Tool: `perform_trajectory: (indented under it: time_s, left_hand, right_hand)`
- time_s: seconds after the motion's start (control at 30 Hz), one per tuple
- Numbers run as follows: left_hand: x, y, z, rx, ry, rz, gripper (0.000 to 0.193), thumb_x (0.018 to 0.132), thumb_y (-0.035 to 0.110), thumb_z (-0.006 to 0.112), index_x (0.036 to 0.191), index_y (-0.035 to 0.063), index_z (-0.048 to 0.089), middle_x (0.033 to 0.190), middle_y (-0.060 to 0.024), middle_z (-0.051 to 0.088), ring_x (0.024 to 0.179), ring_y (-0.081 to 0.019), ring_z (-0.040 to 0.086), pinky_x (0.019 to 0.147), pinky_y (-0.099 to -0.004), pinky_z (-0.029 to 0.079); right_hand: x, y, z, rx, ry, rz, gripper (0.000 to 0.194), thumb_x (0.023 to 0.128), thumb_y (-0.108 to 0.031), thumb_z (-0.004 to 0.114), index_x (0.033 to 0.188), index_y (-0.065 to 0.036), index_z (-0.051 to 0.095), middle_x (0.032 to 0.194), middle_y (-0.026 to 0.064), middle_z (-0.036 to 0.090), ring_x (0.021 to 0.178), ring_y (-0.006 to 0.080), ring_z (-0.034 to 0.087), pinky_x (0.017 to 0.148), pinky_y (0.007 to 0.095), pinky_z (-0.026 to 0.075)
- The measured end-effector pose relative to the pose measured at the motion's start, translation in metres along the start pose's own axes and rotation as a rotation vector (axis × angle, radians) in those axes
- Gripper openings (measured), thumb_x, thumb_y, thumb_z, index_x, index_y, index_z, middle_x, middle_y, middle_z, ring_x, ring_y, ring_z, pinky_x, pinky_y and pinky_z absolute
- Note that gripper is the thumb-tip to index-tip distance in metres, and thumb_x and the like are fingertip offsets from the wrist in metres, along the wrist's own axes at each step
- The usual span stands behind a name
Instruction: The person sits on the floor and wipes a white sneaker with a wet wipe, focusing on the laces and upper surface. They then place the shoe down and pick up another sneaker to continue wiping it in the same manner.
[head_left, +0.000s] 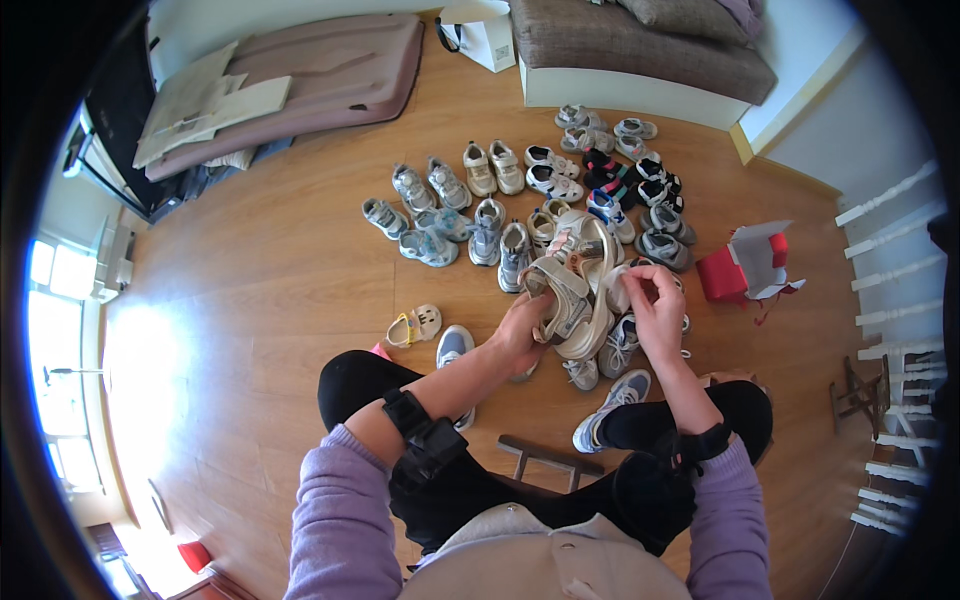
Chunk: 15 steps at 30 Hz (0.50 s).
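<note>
My left hand grips a beige strapped shoe by its heel end, lifted over the shoes on the floor. Right against it is a pale shoe with pinkish parts; I cannot tell whether the same hand holds that one too. Between the thumb and fingers of my right hand is a crumpled white wipe, close to the pale sole's right side. Below the hands, a grey laced sneaker and a small pale laced shoe are partly covered.
Several children's shoes stand in pairs ahead, among them silver sneakers and black shoes. An opened red box is at the right. A cream clog lies by my left foot. A wooden stool and white balusters are nearby.
</note>
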<state>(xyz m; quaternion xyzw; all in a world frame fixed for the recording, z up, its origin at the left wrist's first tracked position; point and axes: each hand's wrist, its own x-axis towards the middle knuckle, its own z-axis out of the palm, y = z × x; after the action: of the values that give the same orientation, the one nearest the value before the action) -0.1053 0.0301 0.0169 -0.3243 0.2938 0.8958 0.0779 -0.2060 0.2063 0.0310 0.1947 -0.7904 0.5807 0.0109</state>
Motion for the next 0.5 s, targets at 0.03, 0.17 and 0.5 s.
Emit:
perform_trajectory:
  time_s: [0.03,0.17,0.5]
  left_hand:
    - [-0.002,-0.001,0.002,0.028,0.010,0.013,0.030,0.105,0.022,0.050,0.130,0.0063,0.055,0.124,-0.0095,0.067,0.110,-0.0240,0.066,0.092,-0.0420,0.055]
    - [-0.001,-0.004,0.002,0.033,0.018,0.051,0.027,0.104,0.018,0.049,0.127,0.0065,0.056,0.118,-0.0085,0.068,0.102,-0.0210,0.068,0.080,-0.0377,0.057]
    - [0.005,-0.009,0.003,0.129,-0.074,0.144,0.027,0.103,0.018,0.053,0.128,0.0062,0.056,0.112,-0.0056,0.069,0.087,-0.0159,0.068,0.068,-0.0319,0.057]
  right_hand:
    - [0.002,0.006,-0.005,0.086,-0.016,0.143,0.008,0.099,-0.011,0.068,0.099,-0.003,0.066,0.086,-0.0046,0.063,0.073,0.0033,0.056,0.063,0.0219,0.045]
    - [-0.006,0.019,-0.012,0.302,-0.234,0.342,0.014,0.103,-0.019,0.062,0.112,-0.008,0.063,0.091,-0.0065,0.062,0.080,0.0017,0.057,0.070,0.0215,0.046]
    - [-0.020,-0.015,-0.007,0.823,-0.426,0.661,0.020,0.106,-0.030,0.058,0.116,-0.012,0.055,0.103,-0.0041,0.057,0.096,0.0053,0.056,0.085,0.0291,0.051]
